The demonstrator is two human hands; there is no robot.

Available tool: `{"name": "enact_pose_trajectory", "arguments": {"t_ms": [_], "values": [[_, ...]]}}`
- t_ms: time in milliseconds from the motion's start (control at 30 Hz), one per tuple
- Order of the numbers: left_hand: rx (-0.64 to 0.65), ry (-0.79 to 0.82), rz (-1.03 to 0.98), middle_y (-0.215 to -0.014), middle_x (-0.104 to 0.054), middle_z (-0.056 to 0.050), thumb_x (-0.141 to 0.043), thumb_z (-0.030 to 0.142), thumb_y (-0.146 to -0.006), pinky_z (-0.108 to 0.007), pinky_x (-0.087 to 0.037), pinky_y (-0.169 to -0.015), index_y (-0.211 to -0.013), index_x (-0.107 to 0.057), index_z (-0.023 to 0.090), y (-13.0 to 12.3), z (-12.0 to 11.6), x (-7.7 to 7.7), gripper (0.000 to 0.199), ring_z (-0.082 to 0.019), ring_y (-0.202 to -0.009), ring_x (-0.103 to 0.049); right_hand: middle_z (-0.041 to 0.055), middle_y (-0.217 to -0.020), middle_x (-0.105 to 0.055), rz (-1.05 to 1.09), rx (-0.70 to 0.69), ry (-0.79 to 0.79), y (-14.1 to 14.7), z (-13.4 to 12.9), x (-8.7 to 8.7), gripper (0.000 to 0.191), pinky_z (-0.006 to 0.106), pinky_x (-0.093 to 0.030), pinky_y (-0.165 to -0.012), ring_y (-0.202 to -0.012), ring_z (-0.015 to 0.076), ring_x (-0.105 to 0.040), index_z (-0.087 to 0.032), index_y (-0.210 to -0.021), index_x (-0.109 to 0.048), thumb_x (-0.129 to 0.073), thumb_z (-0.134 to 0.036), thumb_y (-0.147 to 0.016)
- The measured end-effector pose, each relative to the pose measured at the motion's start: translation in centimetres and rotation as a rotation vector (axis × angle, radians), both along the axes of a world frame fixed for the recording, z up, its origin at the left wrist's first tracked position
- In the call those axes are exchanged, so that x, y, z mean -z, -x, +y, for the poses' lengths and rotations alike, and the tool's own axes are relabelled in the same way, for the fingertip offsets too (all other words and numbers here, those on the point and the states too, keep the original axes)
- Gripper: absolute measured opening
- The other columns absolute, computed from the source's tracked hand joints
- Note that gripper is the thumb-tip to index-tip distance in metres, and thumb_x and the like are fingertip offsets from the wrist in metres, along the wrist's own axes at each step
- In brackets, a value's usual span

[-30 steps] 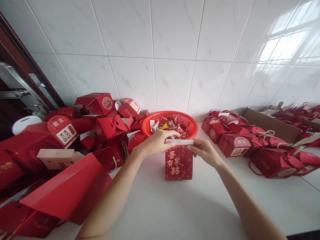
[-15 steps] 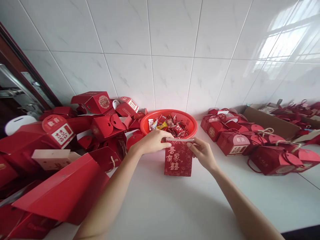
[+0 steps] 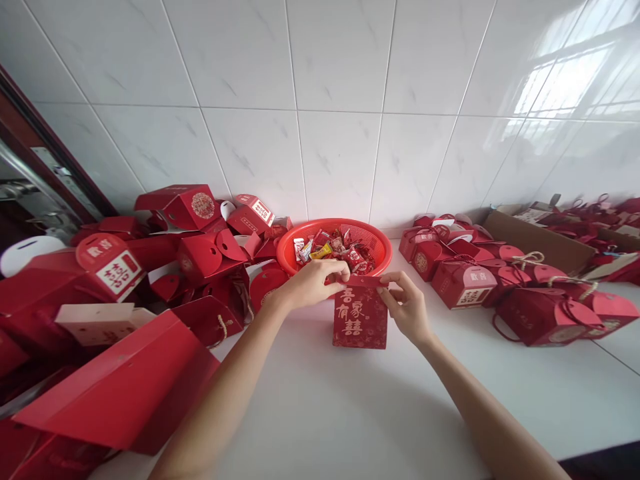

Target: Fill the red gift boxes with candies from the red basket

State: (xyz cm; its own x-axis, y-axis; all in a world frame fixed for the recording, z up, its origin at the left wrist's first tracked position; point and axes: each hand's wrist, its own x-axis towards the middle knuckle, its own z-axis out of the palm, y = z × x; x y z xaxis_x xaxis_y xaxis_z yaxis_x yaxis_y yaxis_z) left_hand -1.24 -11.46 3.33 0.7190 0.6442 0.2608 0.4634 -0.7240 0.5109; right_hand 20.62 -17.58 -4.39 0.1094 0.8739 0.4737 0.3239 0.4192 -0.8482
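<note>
A red box (image 3: 360, 321) with gold characters stands upright on the white table, in front of a basket of candies. My left hand (image 3: 320, 283) pinches the top left of the box at its folded upper flap. At the top right edge, my right hand (image 3: 404, 303) grips the same box between thumb and fingers. The flap lies as a narrow red strip along the top between both hands. Behind them, the red plastic basket (image 3: 384, 248) holds wrapped candies (image 3: 320, 250).
Red boxes (image 3: 120, 380) are heaped on the left, several with open flaps. On the right stand closed red boxes (image 3: 465, 287) with cord handles. A cardboard carton (image 3: 540, 240) with more red items sits behind them, near the tiled wall (image 3: 340, 160).
The top edge of the box, pale before, now shows a red flap folded toward me. Both hands remain on the box, with small shifts of the fingers. The view has moved slightly.
</note>
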Motion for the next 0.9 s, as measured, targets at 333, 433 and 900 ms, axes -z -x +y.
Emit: {"name": "enact_pose_trajectory", "arguments": {"t_ms": [333, 433, 900], "values": [[-0.028, 0.084, -0.028, -0.089, -0.068, 0.0, -0.056, 0.033, -0.088, -0.031, -0.05, -0.08, -0.092, -0.062, 0.021, 0.1, -0.3, -0.4, 0.014, -0.019, -0.085, -0.063, -0.0009, -0.079, -0.058, -0.055, -0.006, -0.035, -0.1, -0.2, -0.1, 0.02, 0.026, -0.037, -0.048, -0.049, 0.0075, -0.041, -0.022, -0.082, -0.05, -0.058, -0.04, -0.088], [-0.057, 0.114, -0.033, -0.097, -0.071, -0.002, -0.057, 0.035, -0.088, -0.034, -0.051, -0.083, -0.101, -0.064, 0.021, 0.1, -0.2, -0.4, 0.02, -0.021, -0.091, -0.064, -0.0017, -0.08, -0.058, 0.027, 0.0, -0.022, 0.0, -0.1, 0.0, 0.026, 0.024, -0.037, -0.045, -0.049, 0.0074, -0.042, -0.024, -0.084, -0.044, -0.06, -0.044, -0.087], [0.024, 0.307, -0.178, -0.091, -0.071, -0.004, -0.054, 0.056, -0.089, -0.036, -0.052, -0.084, -0.099, -0.068, 0.017, 0.5, 1.4, 0.7, 0.043, -0.022, -0.088, -0.064, -0.0024, -0.06, -0.055, 0.123, -0.107, 0.054, -1.4, -1.2, -3.3, 0.034, 0.024, -0.038, -0.041, -0.046, 0.0095, -0.044, -0.019, -0.079, -0.064, -0.069, -0.053, -0.08]]}}
